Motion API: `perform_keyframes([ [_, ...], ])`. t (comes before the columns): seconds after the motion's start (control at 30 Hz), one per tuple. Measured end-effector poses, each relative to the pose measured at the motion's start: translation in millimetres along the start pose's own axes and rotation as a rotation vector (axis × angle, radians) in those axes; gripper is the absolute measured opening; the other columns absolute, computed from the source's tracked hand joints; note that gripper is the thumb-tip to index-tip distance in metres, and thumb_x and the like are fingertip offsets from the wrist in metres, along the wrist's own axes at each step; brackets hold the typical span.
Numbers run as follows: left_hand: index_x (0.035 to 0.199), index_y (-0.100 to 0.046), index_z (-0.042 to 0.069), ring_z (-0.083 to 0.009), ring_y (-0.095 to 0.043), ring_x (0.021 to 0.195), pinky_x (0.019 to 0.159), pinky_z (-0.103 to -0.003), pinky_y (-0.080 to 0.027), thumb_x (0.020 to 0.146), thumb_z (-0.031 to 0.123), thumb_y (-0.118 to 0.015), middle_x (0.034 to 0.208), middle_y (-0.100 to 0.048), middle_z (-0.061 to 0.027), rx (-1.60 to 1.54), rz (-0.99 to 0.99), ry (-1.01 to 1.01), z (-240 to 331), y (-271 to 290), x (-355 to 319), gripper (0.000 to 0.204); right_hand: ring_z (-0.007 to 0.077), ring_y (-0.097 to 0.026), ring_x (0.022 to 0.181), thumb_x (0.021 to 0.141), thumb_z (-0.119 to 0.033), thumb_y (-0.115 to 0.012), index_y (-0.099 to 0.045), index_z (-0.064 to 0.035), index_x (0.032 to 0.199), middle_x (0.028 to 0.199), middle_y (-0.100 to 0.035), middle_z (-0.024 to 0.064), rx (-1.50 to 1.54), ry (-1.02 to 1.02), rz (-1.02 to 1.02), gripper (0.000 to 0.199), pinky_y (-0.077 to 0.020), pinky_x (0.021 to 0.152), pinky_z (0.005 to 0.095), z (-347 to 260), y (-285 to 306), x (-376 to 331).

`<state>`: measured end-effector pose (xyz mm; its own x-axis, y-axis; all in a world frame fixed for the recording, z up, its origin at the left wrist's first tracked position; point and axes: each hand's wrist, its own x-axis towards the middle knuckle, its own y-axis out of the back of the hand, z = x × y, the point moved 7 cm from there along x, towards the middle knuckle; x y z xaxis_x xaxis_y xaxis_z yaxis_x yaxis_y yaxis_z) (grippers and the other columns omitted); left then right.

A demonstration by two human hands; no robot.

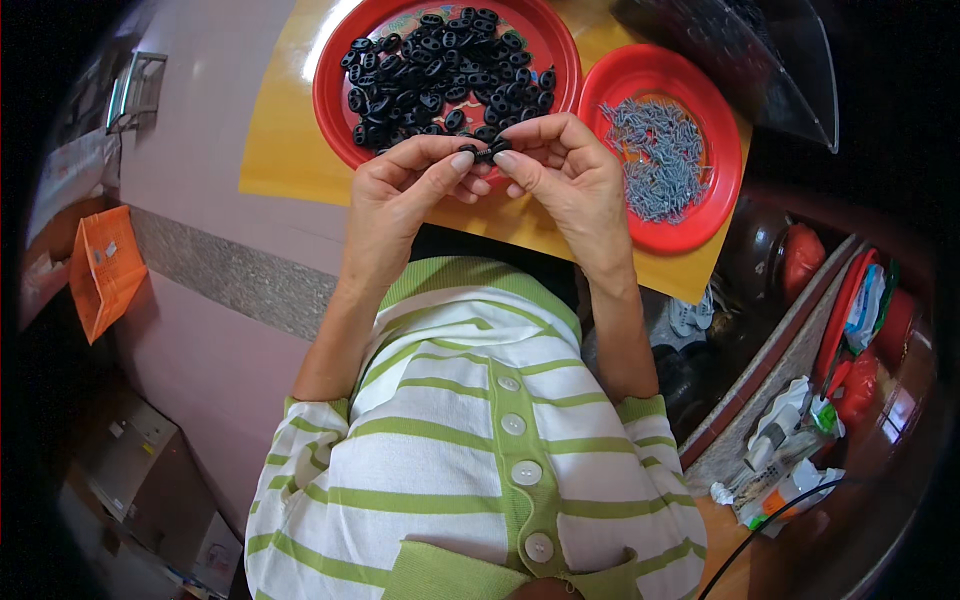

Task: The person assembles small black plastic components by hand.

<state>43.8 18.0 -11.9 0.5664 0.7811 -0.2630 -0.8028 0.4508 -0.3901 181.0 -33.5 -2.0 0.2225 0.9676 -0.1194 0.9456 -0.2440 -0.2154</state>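
Note:
Both hands meet at the near rim of a round red tray [330, 110] heaped with black two-hole plastic cord-lock pieces [440, 75]. My left hand [395, 195] pinches one end of a small black cord lock with a metal spring [485, 154] between thumb and fingers. On its other end, the thumb and fingertips of my right hand [580, 185] are closed. The spring's coils show between the two black ends. Just right of my right hand lies a red plate [722, 150] with a pile of small silvery springs [655, 160].
The trays rest on a yellow tabletop [285, 130]. Beyond the spring plate stands a clear plastic container [770, 60]. An orange bag [108, 270] is at far left, with a cardboard box [130, 460] below it. Packets [790, 490] and a black cable [760, 530] lie at lower right.

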Motion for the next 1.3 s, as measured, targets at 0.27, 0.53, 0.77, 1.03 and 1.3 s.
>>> perform_keyframes([
  [0.27,0.1,-0.062,-0.004,-0.0124,-0.063,0.076,0.071,-0.023,-0.051,0.088,0.006,-0.055,0.087,-0.066,-0.0105,-0.057,-0.029,0.073,-6.9,-8.5,2.5,0.017,0.0087,-0.061,0.083,0.085,-0.004,-0.061,-0.057,-0.0007,0.106,0.093,-0.063,0.0045,0.151,0.017,0.046,0.021,-0.0493,0.07,0.0197,2.8,4.8,-9.0],
  [0.53,0.1,-0.062,-0.004,-0.0122,-0.063,0.076,0.071,-0.023,-0.05,0.088,0.006,-0.056,0.086,-0.066,-0.0095,0.004,-0.04,0.06,-6.1,-8.6,3.6,0.016,0.0085,-0.06,0.08,0.086,0.0,-0.058,-0.057,0.0016,0.108,0.093,-0.063,0.0061,0.139,0.04,0.047,0.022,-0.05,0.074,0.02,2.2,6.0,-10.1],
  [0.77,0.099,-0.062,-0.004,-0.0098,-0.061,0.075,0.069,-0.021,-0.049,0.088,0.007,-0.057,0.084,-0.065,-0.0063,0.125,-0.049,0.018,-1.6,-8.8,4.7,0.016,0.0093,-0.06,0.082,0.085,0.0,-0.059,-0.057,0.003,0.107,0.097,-0.062,0.007,0.173,0.013,0.052,0.022,-0.0508,0.076,0.021,3.6,7.6,-8.8],
  [1.03,0.1,-0.062,-0.003,-0.0089,-0.061,0.074,0.068,-0.02,-0.049,0.088,0.008,-0.058,0.084,-0.065,-0.0052,0.138,-0.033,0.035,-2.4,-7.9,4.8,0.017,0.0087,-0.06,0.081,0.086,0.0,-0.059,-0.057,0.0027,0.107,0.095,-0.063,0.0063,0.161,0.015,0.059,0.022,-0.0503,0.073,0.0198,7.2,6.2,-9.2],
  [1.3,0.101,-0.062,-0.003,-0.0088,-0.062,0.075,0.068,-0.02,-0.049,0.087,0.008,-0.06,0.085,-0.065,-0.0053,0.159,-0.007,-0.032,-3.2,-5.8,5.8,0.018,0.0089,-0.06,0.081,0.086,0.0,-0.059,-0.056,0.0023,0.109,0.094,-0.063,0.0064,0.091,0.069,0.115,0.023,-0.0501,0.073,0.0199,9.2,4.2,-11.1],
])
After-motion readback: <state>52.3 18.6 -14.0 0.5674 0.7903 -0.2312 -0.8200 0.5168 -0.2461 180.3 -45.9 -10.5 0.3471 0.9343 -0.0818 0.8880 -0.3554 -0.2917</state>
